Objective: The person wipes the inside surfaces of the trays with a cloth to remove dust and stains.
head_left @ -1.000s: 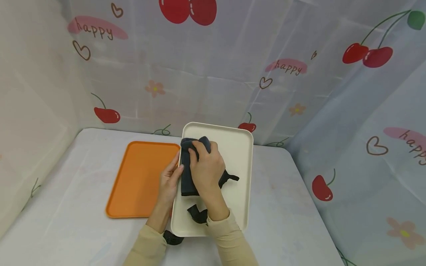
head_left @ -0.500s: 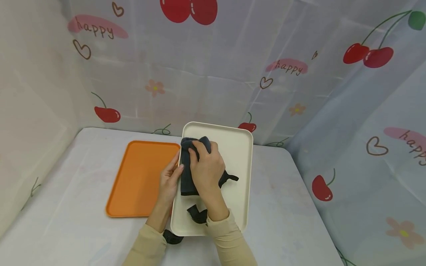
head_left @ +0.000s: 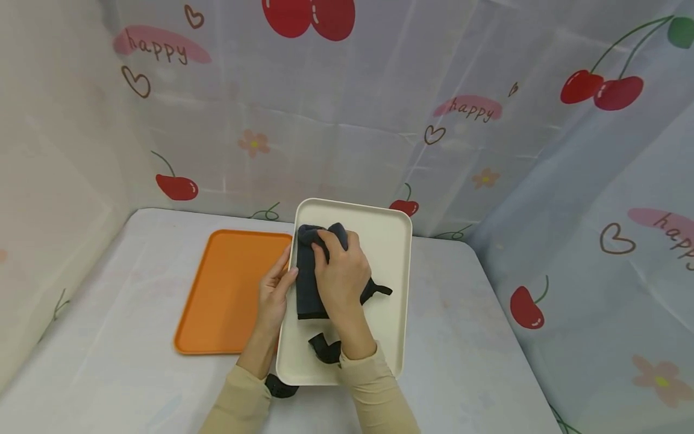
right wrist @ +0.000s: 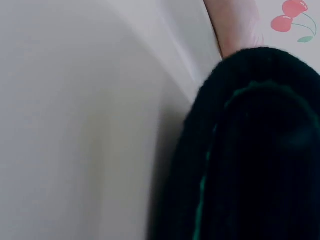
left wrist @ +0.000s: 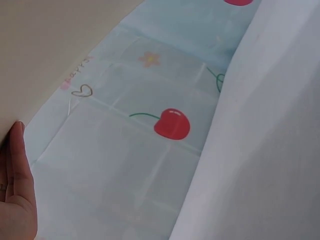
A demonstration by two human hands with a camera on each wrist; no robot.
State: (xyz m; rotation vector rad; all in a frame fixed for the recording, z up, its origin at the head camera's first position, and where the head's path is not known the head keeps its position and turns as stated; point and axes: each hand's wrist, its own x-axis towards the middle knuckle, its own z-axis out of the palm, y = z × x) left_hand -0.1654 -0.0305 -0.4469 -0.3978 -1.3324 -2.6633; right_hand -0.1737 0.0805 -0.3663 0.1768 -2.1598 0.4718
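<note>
A cream tray (head_left: 381, 256) is tilted up over the table in the head view, its long sides running away from me. My left hand (head_left: 273, 296) grips its left edge, thumb at the rim and fingers behind. Across the tray's face, my right hand (head_left: 343, 276) holds a folded dark grey cloth (head_left: 309, 286), bunched at the top between thumb and fingers. The right wrist view has the cloth's rounded, stitched edge (right wrist: 265, 70) close up against the pale tray surface (right wrist: 75, 125). In the left wrist view, fingers (left wrist: 19, 175) lie against the tray's underside (left wrist: 45, 50).
An orange tray (head_left: 233, 289) lies flat on the white-covered table (head_left: 466, 349), left of the cream tray and partly behind my left hand. Black straps (head_left: 325, 349) show at both wrists. A cherry-printed curtain (head_left: 347, 150) stands behind and to the right.
My right hand and the cloth have shifted slightly to the right on the cream tray. The left hand keeps its grip, and the orange tray stays where it was.
</note>
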